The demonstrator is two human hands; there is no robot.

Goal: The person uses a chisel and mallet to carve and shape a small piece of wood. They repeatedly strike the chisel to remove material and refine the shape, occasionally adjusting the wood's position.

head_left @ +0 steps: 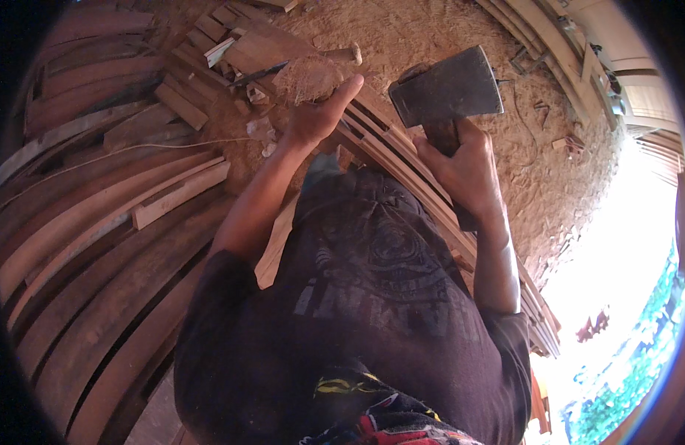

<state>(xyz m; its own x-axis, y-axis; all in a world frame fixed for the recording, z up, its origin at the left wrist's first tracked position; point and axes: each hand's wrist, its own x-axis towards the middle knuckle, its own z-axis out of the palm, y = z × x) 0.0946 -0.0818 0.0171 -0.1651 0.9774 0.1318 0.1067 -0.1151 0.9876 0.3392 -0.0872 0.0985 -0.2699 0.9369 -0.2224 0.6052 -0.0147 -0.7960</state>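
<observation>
My right hand is closed round the short dark handle of a hatchet. Its broad dark metal head is raised, with the edge toward the right. To the left, my left hand has its thumb stretched out along the near side of a rough brown clump with loose fibres. The hand appears to hold this clump from below, though most of its fingers are hidden. A gap separates the hatchet from the clump.
Long wooden planks lie stacked on the left. Narrow battens run diagonally beneath my arms. Offcuts and a light wooden tool handle lie beyond my left hand. Sawdust-covered ground stretches to the right, with more boards at the far right.
</observation>
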